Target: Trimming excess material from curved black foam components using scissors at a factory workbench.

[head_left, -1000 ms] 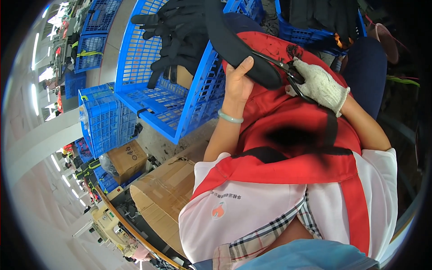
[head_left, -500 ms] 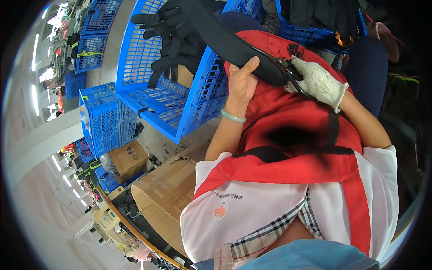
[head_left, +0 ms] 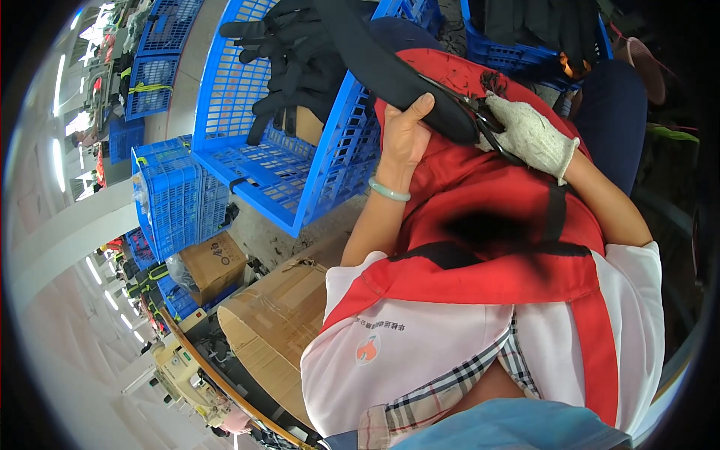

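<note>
The bare left hand (head_left: pixel 405 135) is gripping a long black fabric piece (head_left: pixel 390 67) above the red apron (head_left: pixel 510 225) covering the person's lap. The right hand (head_left: pixel 529 135), wearing a white knit glove, is closing around black scissors (head_left: pixel 480 120) at the fabric's lower end. Left of the apron, a blue plastic crate (head_left: pixel 262 150) is holding black gloves (head_left: pixel 292 60). Below that crate, cardboard boxes (head_left: pixel 277 315) are sitting on the grey concrete floor (head_left: pixel 270 240), and further blue crates (head_left: pixel 172 195) are stacking up beyond them.
</note>
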Tool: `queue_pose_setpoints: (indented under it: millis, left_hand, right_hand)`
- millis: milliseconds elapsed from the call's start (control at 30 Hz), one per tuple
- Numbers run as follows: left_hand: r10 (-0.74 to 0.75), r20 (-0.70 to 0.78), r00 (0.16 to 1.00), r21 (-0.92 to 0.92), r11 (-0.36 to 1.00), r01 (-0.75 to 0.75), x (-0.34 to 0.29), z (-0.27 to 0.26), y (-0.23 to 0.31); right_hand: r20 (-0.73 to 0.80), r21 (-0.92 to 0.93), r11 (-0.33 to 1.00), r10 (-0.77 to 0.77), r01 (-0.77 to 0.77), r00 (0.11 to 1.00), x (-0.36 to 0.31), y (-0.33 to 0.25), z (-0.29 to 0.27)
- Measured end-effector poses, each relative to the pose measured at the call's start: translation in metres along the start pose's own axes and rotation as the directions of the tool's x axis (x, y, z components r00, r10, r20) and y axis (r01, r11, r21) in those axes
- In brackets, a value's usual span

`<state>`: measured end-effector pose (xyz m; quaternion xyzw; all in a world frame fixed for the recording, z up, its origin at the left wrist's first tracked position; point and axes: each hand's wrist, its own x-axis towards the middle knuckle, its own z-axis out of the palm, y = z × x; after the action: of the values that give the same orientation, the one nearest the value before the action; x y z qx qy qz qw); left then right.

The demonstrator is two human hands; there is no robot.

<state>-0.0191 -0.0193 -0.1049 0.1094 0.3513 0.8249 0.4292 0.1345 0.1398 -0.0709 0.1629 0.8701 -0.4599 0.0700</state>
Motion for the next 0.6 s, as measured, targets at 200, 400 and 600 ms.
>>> queue_pose_setpoints:
  millis: [200,400,600]
  left_hand:
    - [-0.009,0.046,0.999,-0.073,0.997,0.012,0.001,-0.003,0.004]
    - [-0.011,0.033,0.999,0.027,1.000,0.010,0.002,-0.006,0.001]
    - [-0.014,0.008,1.000,-0.046,0.999,0.014,0.000,-0.002,0.000]
  right_hand:
    - [0.097,-0.195,0.977,-0.072,0.090,0.993,-0.010,-0.011,-0.018]
    - [-0.020,-0.204,0.977,-0.066,0.061,0.998,-0.011,-0.014,-0.008]
    - [0.006,0.030,0.999,-0.033,0.033,0.999,-0.003,-0.007,-0.002]
